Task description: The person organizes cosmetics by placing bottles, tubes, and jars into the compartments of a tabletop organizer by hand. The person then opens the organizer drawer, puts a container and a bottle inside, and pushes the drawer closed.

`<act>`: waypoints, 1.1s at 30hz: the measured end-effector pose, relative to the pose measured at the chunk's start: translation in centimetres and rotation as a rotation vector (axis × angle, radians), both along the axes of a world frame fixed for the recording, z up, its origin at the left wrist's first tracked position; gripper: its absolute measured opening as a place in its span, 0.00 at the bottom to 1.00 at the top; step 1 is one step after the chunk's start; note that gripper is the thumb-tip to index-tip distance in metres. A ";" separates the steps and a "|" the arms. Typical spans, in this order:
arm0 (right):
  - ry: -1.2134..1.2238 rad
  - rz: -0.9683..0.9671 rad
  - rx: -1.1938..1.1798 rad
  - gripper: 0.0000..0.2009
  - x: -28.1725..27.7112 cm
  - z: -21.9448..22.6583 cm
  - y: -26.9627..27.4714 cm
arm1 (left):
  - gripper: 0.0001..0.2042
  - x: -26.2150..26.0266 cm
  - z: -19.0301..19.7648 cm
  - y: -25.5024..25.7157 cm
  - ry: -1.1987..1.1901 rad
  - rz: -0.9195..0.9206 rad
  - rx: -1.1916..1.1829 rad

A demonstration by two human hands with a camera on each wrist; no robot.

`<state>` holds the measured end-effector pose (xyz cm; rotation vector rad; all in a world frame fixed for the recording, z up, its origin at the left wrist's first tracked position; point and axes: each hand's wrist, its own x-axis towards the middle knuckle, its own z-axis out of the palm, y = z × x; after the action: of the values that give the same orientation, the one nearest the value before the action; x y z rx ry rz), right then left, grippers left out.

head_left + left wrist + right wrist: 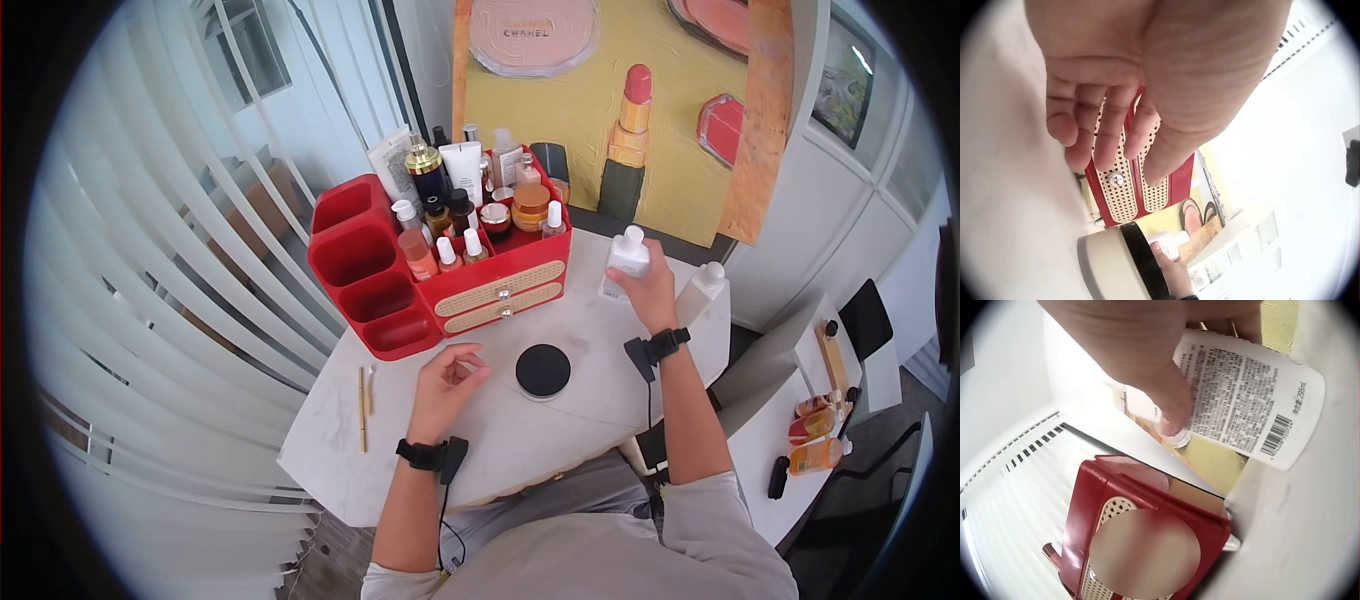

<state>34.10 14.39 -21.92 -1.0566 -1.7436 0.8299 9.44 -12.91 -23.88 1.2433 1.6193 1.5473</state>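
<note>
My right hand (652,292) grips a white bottle (626,262) with a white cap, held upright at the right side of the table. In the right wrist view, the thumb lies across the bottle (1244,400), whose back label shows dense print and a barcode. My left hand (447,388) hovers near the front of a red organizer (530,262), its fingers loosely bent around nothing. Between the hands sits a round jar (543,372) with a black lid; in the left wrist view the jar (1110,262) has a pale body.
Cosmetic bottles, tubes and jars fill the organizer's top; its left compartments hold nothing. Another white bottle (702,288) stands behind my right wrist. Two thin gold sticks (362,410) lie at the table's left. A large painting (690,190) leans at the back.
</note>
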 end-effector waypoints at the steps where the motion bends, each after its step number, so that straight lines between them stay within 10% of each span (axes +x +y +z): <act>1: -0.033 0.106 0.048 0.33 0.1 0.3 -0.5 | 0.17 0.0 0.1 0.0 0.011 -0.008 -0.005; 8: 0.582 0.678 -0.102 0.38 -2.7 9.0 -5.2 | 0.16 -0.5 -0.8 0.1 -0.052 -0.014 -0.026; 12: 0.549 0.595 0.220 0.33 -7.5 12.2 -3.4 | 0.16 -0.6 -0.7 0.1 -0.051 -0.022 -0.033; 27: 0.075 0.598 0.171 0.35 -11.8 11.1 -1.7 | 0.17 -0.4 -0.1 -0.1 -0.032 -0.037 -0.067; 29: 0.251 0.417 0.531 0.30 -10.9 9.7 -2.2 | 0.17 -0.4 0.0 -0.4 -0.017 -0.034 -0.058; 33: 0.117 0.192 0.400 0.22 -5.2 6.1 -4.1 | 0.17 -0.6 -0.4 -0.2 0.020 -0.001 -0.044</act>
<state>28.87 10.34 -15.78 -0.5723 -1.8315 0.6080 8.87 -13.06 -24.25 1.2396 1.6563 1.4945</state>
